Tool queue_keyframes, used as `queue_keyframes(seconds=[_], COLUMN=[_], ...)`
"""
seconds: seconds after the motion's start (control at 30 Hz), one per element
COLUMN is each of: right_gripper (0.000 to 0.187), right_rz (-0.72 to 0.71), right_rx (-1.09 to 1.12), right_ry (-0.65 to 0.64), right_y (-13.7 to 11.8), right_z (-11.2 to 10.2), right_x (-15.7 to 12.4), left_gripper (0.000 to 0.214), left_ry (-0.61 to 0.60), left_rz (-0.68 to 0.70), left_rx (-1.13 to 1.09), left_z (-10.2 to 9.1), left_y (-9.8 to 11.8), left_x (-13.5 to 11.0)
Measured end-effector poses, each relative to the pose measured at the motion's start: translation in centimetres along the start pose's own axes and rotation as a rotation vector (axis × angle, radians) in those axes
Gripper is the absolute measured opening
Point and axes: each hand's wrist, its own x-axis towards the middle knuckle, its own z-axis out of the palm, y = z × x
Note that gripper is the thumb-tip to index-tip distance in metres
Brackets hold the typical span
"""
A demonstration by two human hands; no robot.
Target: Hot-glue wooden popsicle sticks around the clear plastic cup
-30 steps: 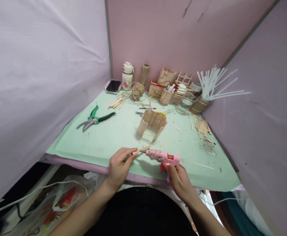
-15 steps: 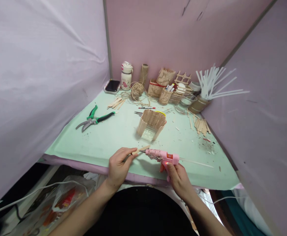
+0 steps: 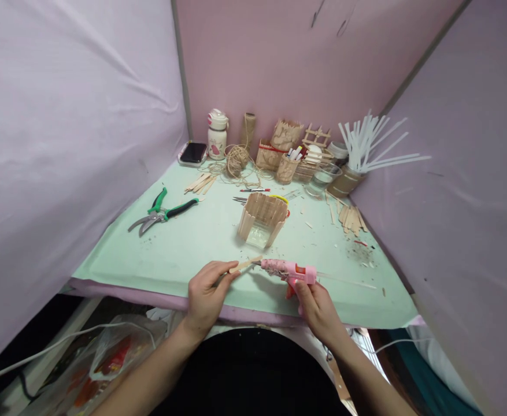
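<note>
My left hand [image 3: 207, 292] pinches a short wooden craft stick [image 3: 245, 264] just above the near edge of the green mat [image 3: 192, 242]. My right hand [image 3: 318, 309] grips a pink glue gun [image 3: 288, 270] by its handle. The gun's nozzle points left and meets the far end of the stick. A clear glue rod sticks out of the gun's back toward the right. Behind them stands a small glass cup clad in upright wooden sticks [image 3: 262, 218].
Green-handled cutters [image 3: 162, 211] lie at the left of the mat. Along the back wall are a phone [image 3: 193, 153], a small bottle [image 3: 215, 135], a twine ball [image 3: 235, 160], stick-clad holders, and a jar of white glue rods [image 3: 352, 167]. Loose sticks [image 3: 352, 218] lie at right.
Both hands stay together with the stick and the glue gun; the whole scene has slid slightly left and up as my head moved.
</note>
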Motion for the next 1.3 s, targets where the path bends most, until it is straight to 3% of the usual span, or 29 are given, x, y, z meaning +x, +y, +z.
queue_keyframes(seconds=[0.8,0.9,1.13,1.3], right_gripper=[0.061,0.062,0.062,0.063], right_rz=[0.035,0.045,0.041,0.059], right_rx=[-0.133,-0.104,0.037,0.044], right_ry=[0.11,0.1,-0.088,-0.124], right_y=[0.6,-0.2,-2.1,-2.3], right_z=[-1.2,-1.7,-2.4,-2.4], right_x=[0.6,0.2,-1.2,-1.3], left_gripper=[0.01,0.011,0.021,0.024], left_ry=[-0.006,-0.022,-0.086,-0.095], left_rz=[0.027,0.101,0.357,0.419], left_rx=[-0.002,-0.01,-0.048,-0.053], left_z=[-0.1,-0.1,-0.4,-0.5], left_y=[0.2,0.4,1.2,1.2], left_x=[0.0,0.1,0.5,0.4])
